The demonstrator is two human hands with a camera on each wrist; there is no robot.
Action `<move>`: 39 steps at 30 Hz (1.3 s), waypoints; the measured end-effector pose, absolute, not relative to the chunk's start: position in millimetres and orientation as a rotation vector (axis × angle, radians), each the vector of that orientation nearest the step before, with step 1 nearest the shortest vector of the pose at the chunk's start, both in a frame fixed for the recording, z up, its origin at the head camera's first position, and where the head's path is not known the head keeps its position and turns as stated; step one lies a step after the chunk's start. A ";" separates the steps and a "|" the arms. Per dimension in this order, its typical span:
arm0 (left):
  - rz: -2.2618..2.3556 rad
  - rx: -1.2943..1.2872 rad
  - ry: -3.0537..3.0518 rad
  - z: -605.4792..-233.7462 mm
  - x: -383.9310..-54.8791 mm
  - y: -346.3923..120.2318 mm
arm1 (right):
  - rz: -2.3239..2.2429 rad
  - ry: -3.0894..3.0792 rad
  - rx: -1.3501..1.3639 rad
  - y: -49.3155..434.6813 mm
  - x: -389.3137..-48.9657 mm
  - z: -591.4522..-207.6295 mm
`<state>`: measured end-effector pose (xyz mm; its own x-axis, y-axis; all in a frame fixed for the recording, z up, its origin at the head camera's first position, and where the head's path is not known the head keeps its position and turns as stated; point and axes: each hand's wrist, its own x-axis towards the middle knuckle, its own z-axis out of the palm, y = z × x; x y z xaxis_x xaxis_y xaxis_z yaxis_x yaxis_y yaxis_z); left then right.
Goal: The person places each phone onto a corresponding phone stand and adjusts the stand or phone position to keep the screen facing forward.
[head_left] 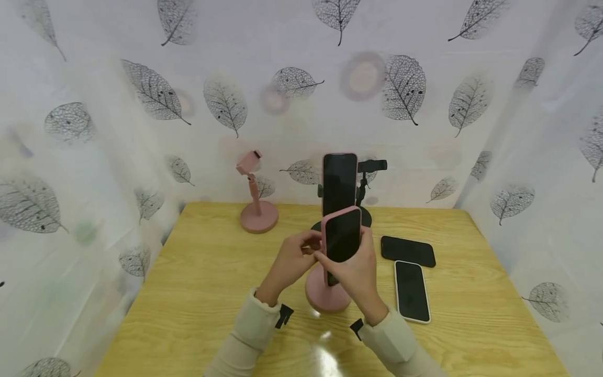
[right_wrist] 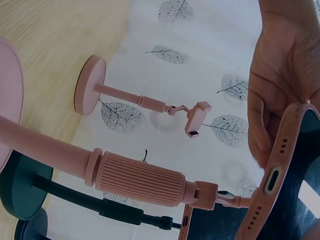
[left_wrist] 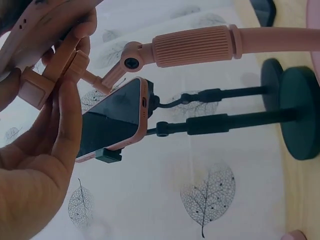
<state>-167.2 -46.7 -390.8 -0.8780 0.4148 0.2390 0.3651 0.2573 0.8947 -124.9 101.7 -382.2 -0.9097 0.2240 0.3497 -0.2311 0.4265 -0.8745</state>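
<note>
Upright in front of me, a pink-cased phone (head_left: 343, 235) stands at the head of a pink phone stand (head_left: 328, 293). My right hand (head_left: 355, 264) holds this phone by its right side and lower part, thumb toward the front. Its left edge meets my left hand (head_left: 296, 259), whose fingers curl round the stand's pink clamp (left_wrist: 37, 87) behind the phone. Below the clamp, the ribbed pink pole (left_wrist: 195, 46) runs down to a round base. Just behind, another pink-cased phone (head_left: 339, 180) sits in a dark green stand (left_wrist: 240, 122).
A black phone (head_left: 408, 251) and a white-edged phone (head_left: 412, 291) lie on the wooden table (head_left: 212, 293) at right. A second pink stand (head_left: 259, 217) with its clamp bare stands at back left. Behind the green stand is a black stand (head_left: 372, 166). Leaf-print cloth (head_left: 282, 131) surrounds the table.
</note>
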 end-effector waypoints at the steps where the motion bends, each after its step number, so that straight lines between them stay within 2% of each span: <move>1: 1.720 0.772 2.460 -390.7 -166.6 -46.4 | 1.493 -2.267 0.010 102.1 -125.0 -382.1; 11: 1.701 0.883 2.456 -388.3 -162.6 -44.6 | 1.398 -2.289 0.056 106.3 -126.6 -383.7; 18: 1.766 0.975 2.421 -398.9 -172.1 -42.9 | 1.399 -2.281 -0.075 96.0 -130.7 -386.0; 25: 1.791 0.952 2.371 -405.7 -176.2 -36.3 | 1.395 -2.244 -0.130 91.4 -135.6 -384.3; 39: 1.901 0.937 2.422 -409.8 -175.9 -34.3 | 1.280 -2.296 -0.061 100.3 -137.6 -390.5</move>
